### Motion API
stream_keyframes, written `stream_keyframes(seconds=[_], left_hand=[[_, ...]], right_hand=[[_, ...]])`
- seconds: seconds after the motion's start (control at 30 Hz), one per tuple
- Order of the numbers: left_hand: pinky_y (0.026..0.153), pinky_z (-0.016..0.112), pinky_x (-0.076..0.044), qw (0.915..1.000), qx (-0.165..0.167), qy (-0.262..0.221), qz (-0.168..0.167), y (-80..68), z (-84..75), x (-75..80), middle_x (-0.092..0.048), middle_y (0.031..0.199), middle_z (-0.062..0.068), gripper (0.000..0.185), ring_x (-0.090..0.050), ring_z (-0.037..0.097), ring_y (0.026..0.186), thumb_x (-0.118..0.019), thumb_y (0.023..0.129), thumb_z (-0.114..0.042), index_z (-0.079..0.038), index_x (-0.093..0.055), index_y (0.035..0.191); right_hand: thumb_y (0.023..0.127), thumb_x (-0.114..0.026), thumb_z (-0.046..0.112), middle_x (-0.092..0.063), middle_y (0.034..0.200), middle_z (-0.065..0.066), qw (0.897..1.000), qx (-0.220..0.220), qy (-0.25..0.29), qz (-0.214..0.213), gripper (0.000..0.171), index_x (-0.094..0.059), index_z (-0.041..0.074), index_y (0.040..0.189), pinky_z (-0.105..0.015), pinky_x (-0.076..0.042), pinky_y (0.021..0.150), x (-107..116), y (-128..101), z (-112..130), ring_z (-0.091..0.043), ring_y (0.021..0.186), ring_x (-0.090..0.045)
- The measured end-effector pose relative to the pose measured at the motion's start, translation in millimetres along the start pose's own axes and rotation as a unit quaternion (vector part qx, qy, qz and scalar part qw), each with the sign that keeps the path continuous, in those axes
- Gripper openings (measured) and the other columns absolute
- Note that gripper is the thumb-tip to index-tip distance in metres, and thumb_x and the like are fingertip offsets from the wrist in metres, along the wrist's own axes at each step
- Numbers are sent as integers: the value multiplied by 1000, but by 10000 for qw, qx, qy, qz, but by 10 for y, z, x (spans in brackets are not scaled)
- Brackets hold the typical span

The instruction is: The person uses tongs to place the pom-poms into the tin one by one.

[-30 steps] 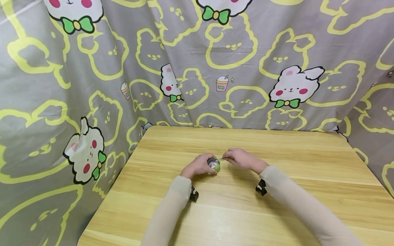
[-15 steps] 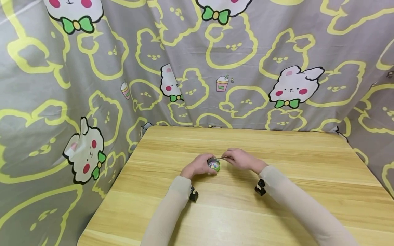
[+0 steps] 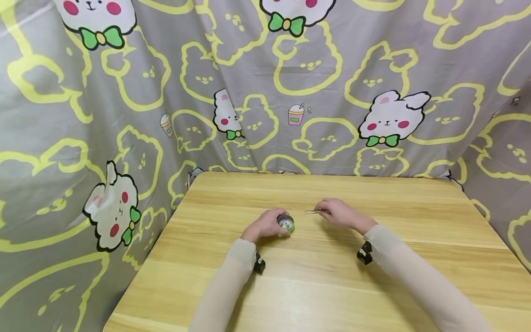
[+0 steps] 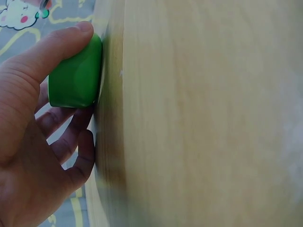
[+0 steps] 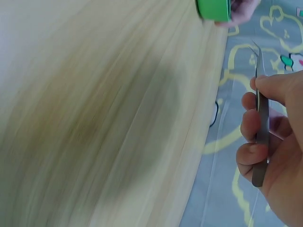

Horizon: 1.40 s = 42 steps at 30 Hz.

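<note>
From the head camera, the left hand (image 3: 265, 224) curls round a small green tin (image 3: 286, 224) (open, with coloured bits inside) near the middle of the wooden table (image 3: 415, 258). The right hand (image 3: 338, 213) pinches metal tweezers (image 3: 314, 211), tips toward the tin but apart from it.

The left wrist view shows fingers wrapping the tin (image 4: 75, 78).

The right wrist view shows thumb and fingers clamping the tweezers (image 5: 261, 118).

A makeshift home recording corner: a wooden table (image 3: 323, 281) enclosed by a cartoon-bunny bedsheet backdrop (image 3: 124, 92).
</note>
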State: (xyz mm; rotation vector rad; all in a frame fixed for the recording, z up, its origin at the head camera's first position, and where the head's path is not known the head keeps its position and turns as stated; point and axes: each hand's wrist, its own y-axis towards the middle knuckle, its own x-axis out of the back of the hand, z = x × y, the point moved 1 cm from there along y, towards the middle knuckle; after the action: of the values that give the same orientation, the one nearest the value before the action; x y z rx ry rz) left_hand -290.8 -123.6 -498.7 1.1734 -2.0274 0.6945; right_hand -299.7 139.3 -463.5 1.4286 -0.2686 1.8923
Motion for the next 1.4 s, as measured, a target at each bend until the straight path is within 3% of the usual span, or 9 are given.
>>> stream_keyframes(seconds=[0.3,0.47,0.73,1.2,1.4], left_hand=[[84,29,-45,9999,1,128,36,10,-5,-26,-59,105,-7,54,-55,12,94,-84,69,-33,-18,-60,115],[84,30,-46,9997,-17,252,33,-2,-32,-24,-60,104,-6,55,-55,12,94,-84,69,-34,-17,-59,115],[88,32,-44,9992,111,385,20,-12,-88,-11,-59,108,-4,59,-55,15,99,-84,69,-36,-15,-57,118],[92,34,-43,9983,42,585,-34,5,-89,-31,-58,112,-1,64,-53,18,105,-82,70,-44,-15,-56,121],[92,35,-43,9982,29,594,-8,9,-121,-13,-58,113,-1,63,-53,18,105,-82,70,-43,-15,-57,120]], right_hand=[[90,-61,4,-60,85,1,9980,-568,22,-266,13,-68,5,102,-31,-42,60,189,-300,-275,-9,66,-48],[89,-62,3,-57,85,-2,9958,-820,-140,-373,12,-67,2,100,-34,-45,62,284,-470,-382,-13,71,-52],[89,-62,4,-54,78,-1,9924,-1123,-472,-167,8,-65,2,95,-35,-44,60,340,-641,-477,-15,68,-50],[87,-62,5,-60,75,-6,9862,-1377,-916,-18,6,-63,-1,90,-36,-50,60,2,-544,-315,-19,67,-57],[88,-59,2,-59,77,-9,9847,-1583,-724,122,6,-59,-3,90,-36,-50,60,-83,-478,-241,-20,68,-57]])
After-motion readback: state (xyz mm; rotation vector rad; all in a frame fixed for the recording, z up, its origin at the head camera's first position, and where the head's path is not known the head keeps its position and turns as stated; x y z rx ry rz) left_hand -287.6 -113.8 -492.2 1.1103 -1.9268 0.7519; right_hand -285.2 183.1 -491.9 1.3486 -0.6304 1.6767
